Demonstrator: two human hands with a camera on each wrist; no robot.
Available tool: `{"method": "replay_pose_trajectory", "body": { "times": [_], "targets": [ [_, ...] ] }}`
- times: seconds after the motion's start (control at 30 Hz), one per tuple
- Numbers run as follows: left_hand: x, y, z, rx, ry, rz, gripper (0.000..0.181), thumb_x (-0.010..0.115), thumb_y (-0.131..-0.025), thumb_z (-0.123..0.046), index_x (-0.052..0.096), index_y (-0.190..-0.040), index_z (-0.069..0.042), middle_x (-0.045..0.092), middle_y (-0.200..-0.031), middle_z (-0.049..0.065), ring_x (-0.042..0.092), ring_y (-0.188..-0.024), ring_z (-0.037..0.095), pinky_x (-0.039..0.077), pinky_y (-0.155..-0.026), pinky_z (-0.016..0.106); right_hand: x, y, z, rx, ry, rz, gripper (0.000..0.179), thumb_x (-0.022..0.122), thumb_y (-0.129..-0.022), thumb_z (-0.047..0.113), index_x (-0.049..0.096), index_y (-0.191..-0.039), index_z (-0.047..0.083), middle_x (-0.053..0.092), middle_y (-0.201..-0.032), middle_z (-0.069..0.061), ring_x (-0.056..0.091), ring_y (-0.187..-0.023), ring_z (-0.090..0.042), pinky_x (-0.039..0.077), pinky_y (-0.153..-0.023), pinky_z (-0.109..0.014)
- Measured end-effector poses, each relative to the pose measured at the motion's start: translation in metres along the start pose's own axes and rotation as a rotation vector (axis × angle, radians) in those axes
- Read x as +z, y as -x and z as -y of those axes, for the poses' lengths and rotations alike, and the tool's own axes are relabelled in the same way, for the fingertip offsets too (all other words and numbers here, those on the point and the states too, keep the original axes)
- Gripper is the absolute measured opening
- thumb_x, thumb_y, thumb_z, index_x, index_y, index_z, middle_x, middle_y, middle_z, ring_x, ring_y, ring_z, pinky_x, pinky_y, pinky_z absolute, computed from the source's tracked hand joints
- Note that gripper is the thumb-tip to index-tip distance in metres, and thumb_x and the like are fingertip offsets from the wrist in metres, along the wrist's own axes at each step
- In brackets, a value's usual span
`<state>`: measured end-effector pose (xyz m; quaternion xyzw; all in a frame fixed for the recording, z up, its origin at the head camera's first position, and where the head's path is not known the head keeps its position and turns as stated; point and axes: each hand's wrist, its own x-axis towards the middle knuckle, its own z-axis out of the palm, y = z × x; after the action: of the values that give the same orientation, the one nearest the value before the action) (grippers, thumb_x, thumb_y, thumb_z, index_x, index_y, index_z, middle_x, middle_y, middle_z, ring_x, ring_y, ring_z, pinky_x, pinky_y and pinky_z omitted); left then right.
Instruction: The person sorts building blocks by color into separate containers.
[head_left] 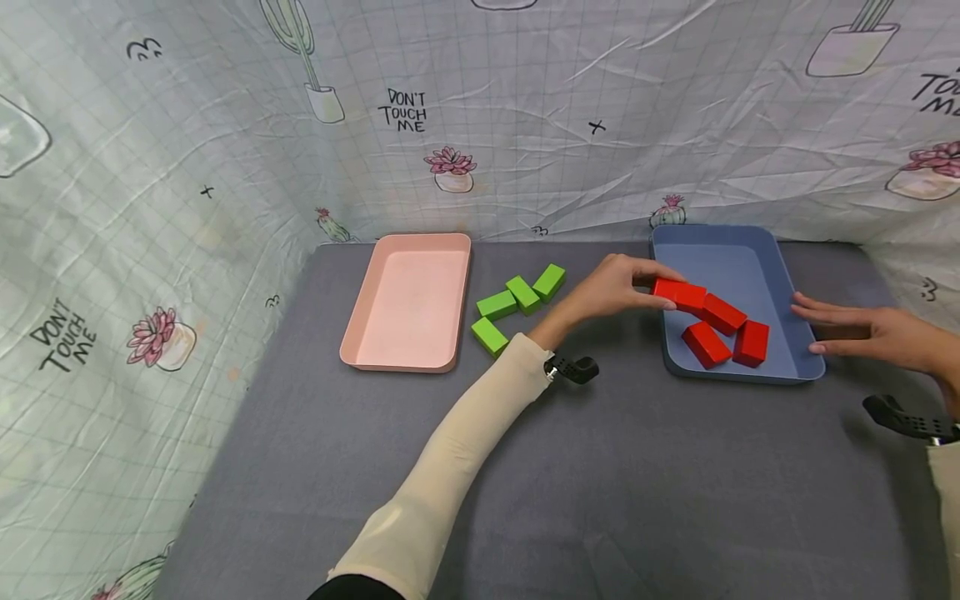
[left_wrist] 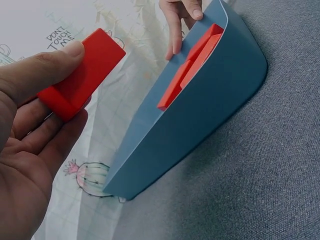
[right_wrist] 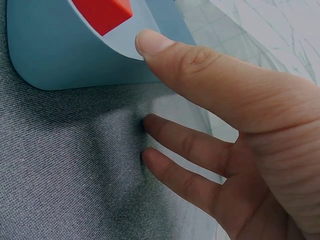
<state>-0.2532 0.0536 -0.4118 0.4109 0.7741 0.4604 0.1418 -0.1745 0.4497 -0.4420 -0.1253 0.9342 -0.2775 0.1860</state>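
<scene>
My left hand (head_left: 611, 287) pinches a red block (head_left: 678, 293) between thumb and fingers, over the left side of the blue tray (head_left: 720, 258). In the left wrist view this red block (left_wrist: 87, 75) appears above the rim, apart from the tray. Three other red blocks lie in the tray: one (head_left: 722, 314) near the held one, one (head_left: 707, 344) toward the front and one (head_left: 751, 343) beside that. At the tray's right side is my right hand (head_left: 885, 333), fingers extended, thumb and fingertips at the rim. The right wrist view shows that hand (right_wrist: 240, 125) holding nothing.
A pink tray (head_left: 412, 300) stands at the left on the grey cloth (head_left: 600, 483). Several green blocks (head_left: 497, 305) lie between the trays, close to my left forearm (head_left: 465, 442). A printed curtain (head_left: 540, 125) hangs behind and along the left side.
</scene>
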Motion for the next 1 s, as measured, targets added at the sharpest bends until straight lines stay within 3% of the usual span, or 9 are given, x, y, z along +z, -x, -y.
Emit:
{"method": "replay_pose_trajectory", "body": {
  "times": [0.2,0.33,0.4,0.43,0.57,0.63,0.8,0.87,1.0],
  "targets": [
    [0.002,-0.002,0.001,-0.001,-0.011,-0.017,0.040,0.080,-0.090,-0.021,0.072,-0.129,-0.012,0.072,-0.119,-0.001,0.064,-0.099,0.002,0.050,-0.088,0.013,-0.001,-0.001,0.000,0.011,0.005,0.016,0.075,0.073,-0.095,0.025,0.036,-0.156,0.002,0.012,-0.137,0.045,0.007,-0.149,-0.055,0.012,-0.108,-0.080],
    [0.003,-0.004,0.002,-0.002,-0.040,-0.050,0.041,0.081,-0.089,-0.024,0.072,-0.128,-0.013,0.073,-0.115,-0.003,0.062,-0.093,0.002,0.050,-0.081,0.014,-0.001,-0.001,0.001,0.012,0.005,0.030,0.076,0.072,-0.096,0.024,0.034,-0.156,0.001,-0.001,-0.165,0.011,0.009,-0.147,-0.059,0.013,-0.107,-0.081],
    [0.004,-0.005,0.001,-0.010,-0.055,-0.068,0.041,0.082,-0.089,-0.025,0.073,-0.128,-0.013,0.074,-0.114,-0.004,0.061,-0.089,0.003,0.049,-0.077,0.015,-0.001,-0.002,0.002,0.013,0.002,0.035,0.076,0.072,-0.096,0.024,0.032,-0.157,0.001,0.000,-0.168,-0.008,0.010,-0.146,-0.061,0.014,-0.106,-0.081],
    [0.005,-0.006,0.001,-0.013,-0.062,-0.076,0.042,0.082,-0.089,-0.025,0.073,-0.127,-0.013,0.074,-0.113,-0.004,0.061,-0.088,0.003,0.049,-0.075,0.015,-0.001,-0.001,0.002,0.015,0.000,0.036,0.076,0.072,-0.096,0.024,0.032,-0.157,0.001,0.000,-0.168,-0.010,0.011,-0.146,-0.061,0.016,-0.106,-0.081],
    [0.007,-0.009,0.000,-0.033,-0.082,-0.103,0.042,0.083,-0.088,-0.026,0.073,-0.127,-0.013,0.074,-0.111,-0.004,0.060,-0.086,0.003,0.048,-0.073,0.014,-0.001,-0.001,0.001,0.021,-0.005,0.040,0.077,0.072,-0.097,0.024,0.031,-0.158,0.002,-0.002,-0.166,0.005,0.012,-0.145,-0.060,0.018,-0.105,-0.081],
    [0.008,-0.011,-0.001,-0.050,-0.085,-0.120,0.042,0.083,-0.087,-0.025,0.073,-0.127,-0.014,0.074,-0.110,-0.004,0.060,-0.085,0.003,0.048,-0.073,0.014,-0.002,-0.001,0.002,0.019,-0.005,0.041,0.076,0.072,-0.096,0.023,0.031,-0.157,0.002,-0.002,-0.167,0.001,0.012,-0.145,-0.061,0.018,-0.105,-0.081],
    [0.010,-0.014,-0.002,-0.096,-0.098,-0.151,0.043,0.083,-0.088,-0.025,0.073,-0.128,-0.014,0.074,-0.111,-0.003,0.060,-0.086,0.004,0.048,-0.073,0.013,-0.001,-0.001,0.000,-0.001,-0.023,0.029,0.075,0.072,-0.096,0.021,0.033,-0.158,0.003,0.002,-0.154,0.036,0.005,-0.148,-0.056,0.013,-0.108,-0.080],
    [0.010,-0.015,-0.003,-0.103,-0.111,-0.157,0.043,0.083,-0.088,-0.026,0.073,-0.128,-0.014,0.074,-0.112,-0.002,0.059,-0.086,0.004,0.047,-0.072,0.013,-0.001,-0.001,0.000,-0.007,-0.020,0.026,0.075,0.071,-0.096,0.021,0.032,-0.158,0.004,0.005,-0.149,0.039,0.005,-0.149,-0.056,0.012,-0.108,-0.080],
    [0.012,-0.019,-0.005,-0.116,-0.130,-0.180,0.042,0.083,-0.088,-0.027,0.074,-0.127,-0.016,0.074,-0.110,-0.004,0.059,-0.085,0.003,0.047,-0.071,0.012,-0.002,-0.002,0.001,-0.004,0.001,0.033,0.075,0.072,-0.096,0.022,0.032,-0.157,0.002,-0.001,-0.168,-0.001,0.008,-0.147,-0.060,0.013,-0.107,-0.081]
  ]
}}
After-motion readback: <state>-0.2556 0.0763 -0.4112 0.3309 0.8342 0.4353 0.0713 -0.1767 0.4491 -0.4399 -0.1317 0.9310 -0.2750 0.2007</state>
